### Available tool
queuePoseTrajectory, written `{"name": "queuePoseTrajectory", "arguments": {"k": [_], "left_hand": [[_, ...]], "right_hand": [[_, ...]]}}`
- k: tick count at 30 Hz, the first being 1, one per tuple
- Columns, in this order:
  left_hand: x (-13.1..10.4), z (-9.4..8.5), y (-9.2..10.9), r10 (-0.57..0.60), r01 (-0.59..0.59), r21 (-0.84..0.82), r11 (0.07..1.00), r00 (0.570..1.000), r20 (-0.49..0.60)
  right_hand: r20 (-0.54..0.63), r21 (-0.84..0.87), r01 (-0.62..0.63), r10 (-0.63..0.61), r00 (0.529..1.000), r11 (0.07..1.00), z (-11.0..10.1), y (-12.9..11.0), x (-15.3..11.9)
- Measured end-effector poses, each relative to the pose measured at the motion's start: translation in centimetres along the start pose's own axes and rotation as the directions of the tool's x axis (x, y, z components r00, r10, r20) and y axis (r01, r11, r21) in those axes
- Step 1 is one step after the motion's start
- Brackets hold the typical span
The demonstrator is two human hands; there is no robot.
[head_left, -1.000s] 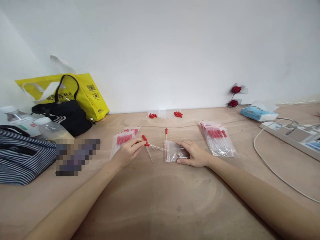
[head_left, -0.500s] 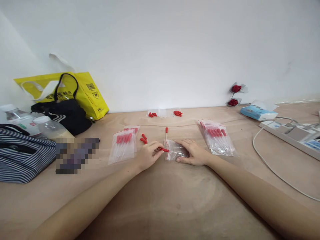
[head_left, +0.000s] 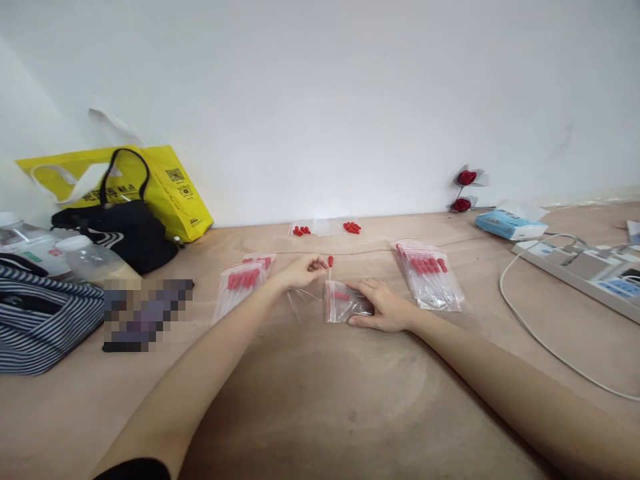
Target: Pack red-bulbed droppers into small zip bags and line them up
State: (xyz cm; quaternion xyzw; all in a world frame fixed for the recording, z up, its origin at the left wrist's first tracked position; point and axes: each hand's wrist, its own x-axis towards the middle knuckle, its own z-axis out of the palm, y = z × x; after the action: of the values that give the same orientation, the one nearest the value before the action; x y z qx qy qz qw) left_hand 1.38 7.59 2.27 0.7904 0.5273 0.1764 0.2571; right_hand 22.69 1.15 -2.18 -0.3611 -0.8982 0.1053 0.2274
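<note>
"So, where is the loose dropper [head_left: 331,262]?"

"At twelve o'clock from the clear bag [head_left: 340,312], lying on the table [head_left: 320,387], its red bulb pointing away from the person."

"And the left hand [head_left: 301,270]?"

"At eleven o'clock from that bag, fingers half curled, their tips right beside the bulb. Whether they touch it, I can't tell."

"What about the right hand [head_left: 383,307]?"

"Spread, thumb well apart from the fingers, resting over the bag's three o'clock side. A red bulb shows through the plastic."

"How would the dropper handle?"

"Light, I'd judge. The bulb looks soft and rubbery, so it should grip well but squash. The thin tube looks stiff, maybe fragile; I can't tell if it's glass. I'd pinch where bulb meets tube."

"The bag too?"

"Limp and probably slippery. Its red-lined edge faces nine o'clock, so pressing down at three should steady it."
</note>
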Motion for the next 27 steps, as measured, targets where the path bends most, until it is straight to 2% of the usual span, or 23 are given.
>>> {"name": "queuePoseTrajectory", "arguments": {"k": [3, 6, 9, 11, 14, 16, 18, 19, 21, 23, 25, 27], "left_hand": [[3.5, -0.2, -0.3, -0.104, 0.116, 0.1, 0.988, 0.988, -0.115], [6.1, 1.2, -0.2, -0.18, 0.205, 0.119, 0.972, 0.965, -0.191], [7.4, 2.2, 0.2, -0.204, 0.23, 0.089, 0.969, 0.95, -0.236], [7.3, 2.1, 0.2, -0.186, 0.204, 0.039, 0.978, 0.947, -0.263], [5.1, 1.0, -0.2, -0.133, 0.123, -0.052, 0.991, 0.933, -0.336], [2.5, 0.2, -1.0, -0.105, 0.045, -0.147, 0.988, 0.896, -0.432], [-0.6, -0.4, -1.8, -0.081, -0.173, -0.366, 0.914, 0.806, -0.586], [-2.0, -0.6, -2.1, -0.093, -0.23, -0.408, 0.883, 0.768, -0.633], [-4.4, -1.0, -2.6, -0.117, -0.299, -0.411, 0.861, 0.67, -0.733], [-5.8, -1.2, -2.8, -0.15, -0.328, -0.42, 0.846, 0.609, -0.779], [-6.4, -1.1, -2.8, -0.199, -0.321, -0.47, 0.822, 0.61, -0.767], [-6.6, -0.7, -2.7, -0.258, -0.287, -0.544, 0.788, 0.649, -0.716]], "right_hand": [[0.005, -0.008, -0.011, 0.012, 1.0, 1.0, 0.0, 0.0, 0.0], [0.014, -0.013, -0.018, 0.018, 1.0, 1.0, -0.1, -0.1, 0.0], [0.016, -0.009, -0.016, 0.017, 1.0, 1.0, -0.2, -0.2, 0.1], [0.021, -0.008, -0.015, 0.015, 1.0, 1.0, -0.2, -0.3, 0.1], [0.018, -0.005, -0.015, 0.015, 1.0, 1.0, -0.2, -0.3, 0.1], [0.006, -0.004, -0.014, 0.014, 1.0, 1.0, -0.1, -0.2, 0.0], [-0.001, -0.005, -0.014, 0.014, 1.0, 1.0, 0.0, -0.1, 0.0], [-0.002, -0.006, -0.014, 0.014, 1.0, 1.0, 0.0, -0.1, -0.1], [-0.002, -0.008, -0.009, 0.009, 1.0, 1.0, 0.1, 0.0, -0.1], [-0.003, -0.009, -0.005, 0.005, 1.0, 1.0, 0.1, 0.0, -0.1], [-0.002, -0.009, -0.009, 0.009, 1.0, 1.0, 0.1, -0.1, -0.2], [0.002, -0.006, -0.016, 0.016, 1.0, 1.0, 0.1, -0.1, -0.2]]}}
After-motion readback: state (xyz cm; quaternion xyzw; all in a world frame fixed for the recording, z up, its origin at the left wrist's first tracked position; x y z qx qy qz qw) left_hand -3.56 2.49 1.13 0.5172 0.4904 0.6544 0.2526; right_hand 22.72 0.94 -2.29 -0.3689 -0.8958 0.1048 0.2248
